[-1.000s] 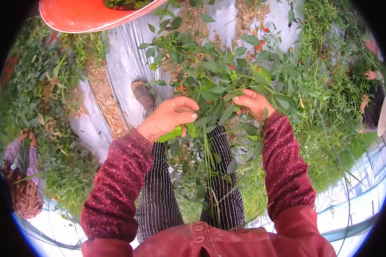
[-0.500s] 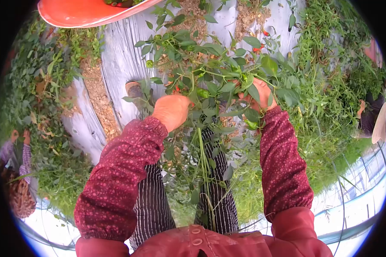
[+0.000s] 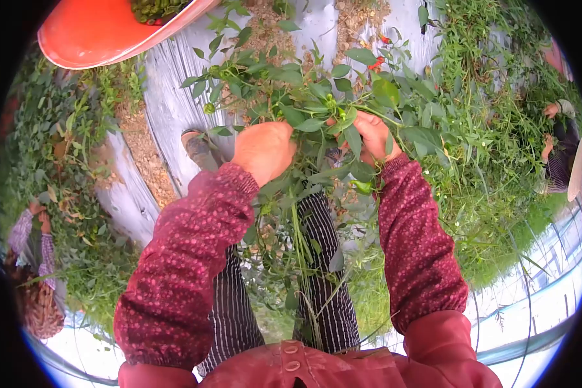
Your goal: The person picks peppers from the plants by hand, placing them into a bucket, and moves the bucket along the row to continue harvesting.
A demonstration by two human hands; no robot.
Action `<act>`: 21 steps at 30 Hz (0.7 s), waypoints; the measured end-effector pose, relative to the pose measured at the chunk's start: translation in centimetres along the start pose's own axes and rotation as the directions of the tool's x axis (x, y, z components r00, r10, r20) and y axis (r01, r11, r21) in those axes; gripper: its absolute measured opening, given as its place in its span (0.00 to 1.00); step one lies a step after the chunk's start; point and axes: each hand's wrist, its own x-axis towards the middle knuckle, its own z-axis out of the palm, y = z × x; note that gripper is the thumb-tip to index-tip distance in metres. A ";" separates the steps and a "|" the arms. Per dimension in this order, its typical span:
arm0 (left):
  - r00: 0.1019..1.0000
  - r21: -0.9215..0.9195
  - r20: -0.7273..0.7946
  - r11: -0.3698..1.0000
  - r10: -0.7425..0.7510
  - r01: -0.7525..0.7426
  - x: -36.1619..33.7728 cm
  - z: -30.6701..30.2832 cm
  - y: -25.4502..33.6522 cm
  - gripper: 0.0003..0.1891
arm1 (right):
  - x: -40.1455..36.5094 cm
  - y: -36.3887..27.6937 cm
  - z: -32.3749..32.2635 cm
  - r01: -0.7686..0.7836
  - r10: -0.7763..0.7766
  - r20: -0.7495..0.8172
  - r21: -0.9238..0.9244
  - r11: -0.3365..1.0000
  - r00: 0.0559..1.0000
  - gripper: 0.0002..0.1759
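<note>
My left hand [image 3: 265, 152] is closed among the leaves of a pepper plant [image 3: 309, 125], its back toward me. What its fingers hold, if anything, is hidden. My right hand [image 3: 372, 136] is pinched on a leafy branch of the same plant, thumb and fingers partly covered by leaves. A green pepper [image 3: 362, 187] hangs just below that hand. Small red peppers [image 3: 377, 63] show farther up, and a round green pepper [image 3: 209, 108] hangs left of the hands. Long bare stems [image 3: 302, 239] run down between my legs.
A large orange-red basin [image 3: 90, 39] with many green peppers [image 3: 158, 9] is at the upper left. Silver plastic sheeting [image 3: 174, 84] covers the soil. Dense plants line both sides. Other people's hands work at the left [image 3: 42, 216] and right [image 3: 549, 126] edges.
My left hand has shifted inward and up, closer to my right hand, which stays on the branch. The basin shows tilted more, with its green peppers now visible. Red peppers near my left hand are now out of sight.
</note>
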 end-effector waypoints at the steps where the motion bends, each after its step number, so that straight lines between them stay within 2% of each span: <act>1: 0.999 0.090 0.005 0.995 0.039 -0.040 0.9 1.3 0.0 0.11 | -0.1 -0.1 0.2 0.009 -0.009 0.017 0.000 1.000 1.000 0.17; 2: 0.999 0.096 -0.001 0.995 0.043 -0.043 1.2 2.1 0.3 0.11 | -0.3 -0.2 0.4 0.020 -0.020 0.034 0.000 1.000 0.999 0.17; 3: 0.996 0.147 -0.040 0.986 0.082 -0.075 1.3 2.7 0.6 0.09 | -0.4 0.0 0.6 0.009 -0.010 -0.038 -0.043 0.999 0.999 0.16; 4: 0.989 0.209 -0.081 0.973 0.121 -0.102 1.2 2.9 0.7 0.09 | -0.4 0.7 0.2 0.031 -0.032 -0.029 -0.038 0.999 0.999 0.16; 6: 0.985 0.195 -0.135 0.977 0.108 -0.080 0.3 2.6 1.2 0.09 | -0.1 1.6 -0.8 0.015 -0.010 0.060 -0.072 0.997 0.998 0.16; 8: 0.915 0.108 -0.338 0.975 0.220 -0.194 -1.1 2.4 1.1 0.05 | -0.8 1.4 0.7 0.069 -0.065 0.031 -0.148 0.987 0.997 0.16; 9: 0.950 0.139 -0.238 0.975 0.201 -0.172 -2.3 1.4 1.7 0.05 | -1.0 1.4 1.2 0.100 -0.094 0.050 -0.140 0.985 0.994 0.16; 10: 0.975 0.168 -0.136 0.974 0.174 -0.151 -3.7 0.1 2.5 0.05 | -1.2 1.5 1.4 0.048 -0.047 0.017 -0.095 0.994 0.999 0.16; 11: 0.976 0.207 -0.094 0.963 0.197 -0.175 -5.0 -0.4 3.2 0.06 | -1.4 1.6 1.6 -0.009 0.008 -0.017 -0.047 0.999 1.000 0.16; 12: 0.975 0.241 -0.047 0.949 0.219 -0.201 -5.9 -1.0 3.7 0.08 | -1.3 2.1 1.6 0.010 -0.011 -0.009 -0.040 0.999 1.000 0.16; 14: 0.974 0.256 -0.056 0.946 0.218 -0.197 -7.5 -3.5 4.2 0.10 | -1.1 2.7 1.9 0.006 -0.003 -0.026 0.114 0.993 1.000 0.16; 15: 0.975 0.250 -0.055 0.948 0.215 -0.195 -8.1 -4.4 4.2 0.13 | -1.6 2.6 2.0 0.044 -0.050 0.047 0.121 0.992 0.998 0.15; 16: 0.975 0.249 -0.048 0.948 0.218 -0.200 -8.4 -5.0 3.6 0.13 | -2.3 2.0 2.9 0.042 -0.048 0.042 0.125 0.991 0.998 0.15; 18: 0.971 0.200 -0.062 0.956 0.232 -0.215 -7.6 -6.4 2.6 0.15 | -3.2 1.1 4.8 -0.115 0.119 0.156 -0.037 0.993 0.981 0.16; 19: 0.966 0.195 -0.057 0.951 0.253 -0.238 -6.9 -6.3 2.5 0.12 | -3.1 1.2 5.3 -0.220 0.237 0.138 -0.129 0.967 0.962 0.22; 20: 0.964 0.190 -0.055 0.951 0.259 -0.244 -6.3 -6.2 2.6 0.12 | -3.2 1.2 5.8 -0.224 0.240 0.130 -0.129 0.966 0.962 0.22; 21: 0.961 0.208 -0.028 0.942 0.275 -0.263 -5.8 -6.0 2.9 0.11 | -3.4 1.0 6.4 -0.121 0.139 0.149 -0.122 0.985 0.979 0.23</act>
